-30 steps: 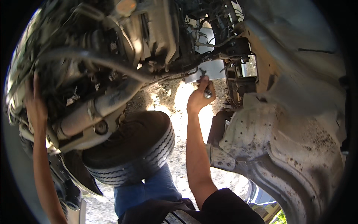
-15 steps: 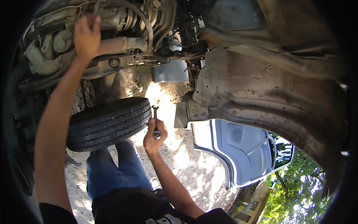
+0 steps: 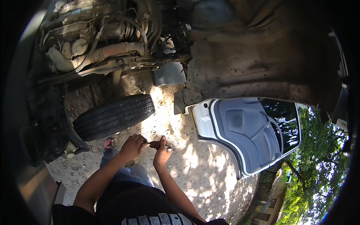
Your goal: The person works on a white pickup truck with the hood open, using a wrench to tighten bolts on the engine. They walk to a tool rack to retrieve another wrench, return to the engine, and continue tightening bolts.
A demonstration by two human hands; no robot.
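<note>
In front of my body, my left hand (image 3: 133, 146) has its fingers closed on the narrow dark end of a metal tool (image 3: 152, 143), apparently a spanner. My right hand (image 3: 161, 154) grips the same tool and a short shiny metal cylinder (image 3: 168, 149), thumb upward. The two hands are side by side below a truck tire (image 3: 112, 116). The exact shape of what lies between the fingers is too small to make out.
Engine parts and pipes (image 3: 108, 52) hang above. A rusty wheel-arch panel (image 3: 255, 63) is at upper right, with an open grey cab door (image 3: 247, 135) beneath it. Sunlit gravel ground (image 3: 195, 176), a grey plate (image 3: 168, 75) and trees (image 3: 315, 157) also show.
My left hand has come down from the engine parts to my right hand's tool. My right hand has moved lower with it. The view now shows more door and ground.
</note>
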